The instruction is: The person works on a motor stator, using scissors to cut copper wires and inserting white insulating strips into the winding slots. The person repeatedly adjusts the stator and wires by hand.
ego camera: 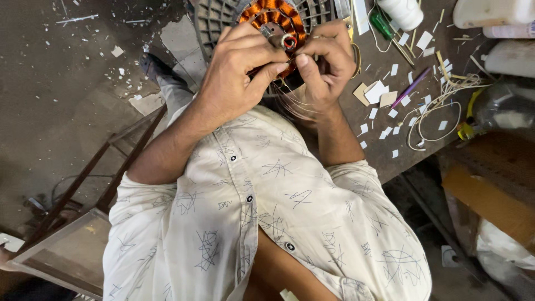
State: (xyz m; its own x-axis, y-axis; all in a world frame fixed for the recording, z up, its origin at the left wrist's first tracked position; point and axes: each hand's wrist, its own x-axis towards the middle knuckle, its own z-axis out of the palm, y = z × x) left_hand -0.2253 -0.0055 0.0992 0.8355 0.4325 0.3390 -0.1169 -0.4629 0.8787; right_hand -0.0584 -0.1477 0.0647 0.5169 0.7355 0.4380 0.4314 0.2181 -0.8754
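View from above a person in a cream patterned shirt (267, 223), seated at a dark desk (384, 150) strewn with small white paper scraps (376, 92). On the desk, partly hidden by the hands, a grey slotted fan housing (214, 17) carries a round motor stator wound with orange copper coils (276, 11); it lies at the top centre of the view, just beyond the person's chest. Loose pale wire (440, 106) loops across the desk to the right, beside a purple pen (409, 89), a green-handled screwdriver (382, 23) and white plastic containers (490, 11).

Both hands meet over the stator. The left hand (237, 72) curls over the winding, its fingers (262, 53) clenched around a small metal shaft end with a red ring (288, 41). The right hand (329, 61) has its thumb and fingers (306, 64) pinched on thin copper strands (292, 97) that trail down toward the shirt.

The step in hand looks like dressing or threading the fine winding leads. The next move probably calls for steady tension on the strands, and a firm hold on the stator so it does not turn.
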